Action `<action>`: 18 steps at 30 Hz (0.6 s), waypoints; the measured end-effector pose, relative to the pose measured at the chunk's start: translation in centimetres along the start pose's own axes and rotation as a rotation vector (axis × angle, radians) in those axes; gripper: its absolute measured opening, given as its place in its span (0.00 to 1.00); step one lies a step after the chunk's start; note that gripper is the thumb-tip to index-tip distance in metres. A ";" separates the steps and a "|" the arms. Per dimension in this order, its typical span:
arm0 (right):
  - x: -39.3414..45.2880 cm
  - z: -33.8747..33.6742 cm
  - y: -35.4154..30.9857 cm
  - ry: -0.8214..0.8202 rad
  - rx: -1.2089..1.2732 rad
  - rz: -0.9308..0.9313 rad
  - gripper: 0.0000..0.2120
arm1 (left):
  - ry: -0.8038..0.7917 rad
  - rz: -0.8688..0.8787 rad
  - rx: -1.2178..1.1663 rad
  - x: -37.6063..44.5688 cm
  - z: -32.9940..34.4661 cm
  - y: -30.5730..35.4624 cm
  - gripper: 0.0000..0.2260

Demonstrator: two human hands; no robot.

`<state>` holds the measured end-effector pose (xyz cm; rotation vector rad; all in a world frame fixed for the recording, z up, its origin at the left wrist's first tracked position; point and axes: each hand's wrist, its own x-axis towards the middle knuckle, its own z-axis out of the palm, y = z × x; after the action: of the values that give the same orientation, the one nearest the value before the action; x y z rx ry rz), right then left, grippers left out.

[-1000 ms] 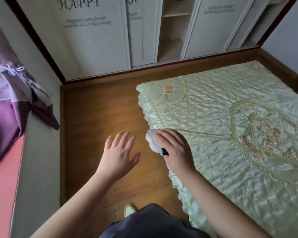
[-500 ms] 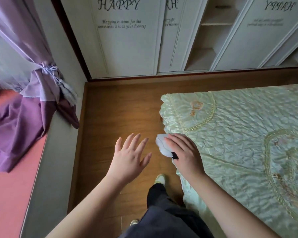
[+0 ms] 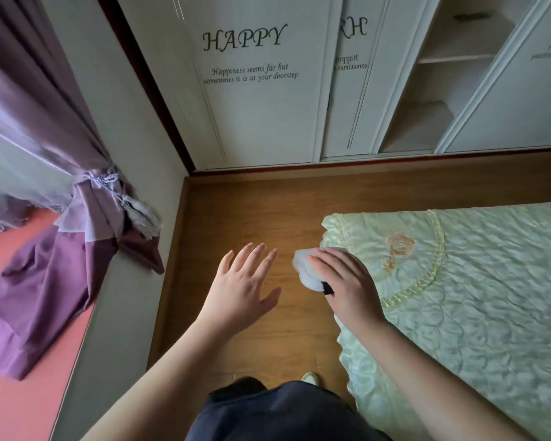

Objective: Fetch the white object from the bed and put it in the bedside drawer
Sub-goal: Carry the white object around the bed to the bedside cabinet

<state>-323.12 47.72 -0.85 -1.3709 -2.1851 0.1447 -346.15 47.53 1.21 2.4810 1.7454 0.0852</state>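
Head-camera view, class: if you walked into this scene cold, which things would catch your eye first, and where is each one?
Two bare hands reach out at the centre: the right hand grips a white object at the corner of the pale green bedspread, while the left hand hovers open over the wooden floor. Behind them, white wardrobe doors carry the word HAPPY, and a tied purple curtain hangs at far left.
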 end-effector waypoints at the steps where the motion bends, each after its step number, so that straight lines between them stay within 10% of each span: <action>1: 0.9 0.2 0.6 -0.004 0.000 0.000 0.30 | -0.012 -0.005 0.002 0.9 0.2 -0.2 0.31; 18: 24.3 7.9 8.3 -0.055 -0.057 -0.013 0.33 | -0.017 -0.040 -0.016 21.9 0.7 -14.1 0.31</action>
<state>-328.44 74.06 -1.04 -1.3988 -2.2594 0.1181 -351.78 72.83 -1.52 2.4272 1.7800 0.0748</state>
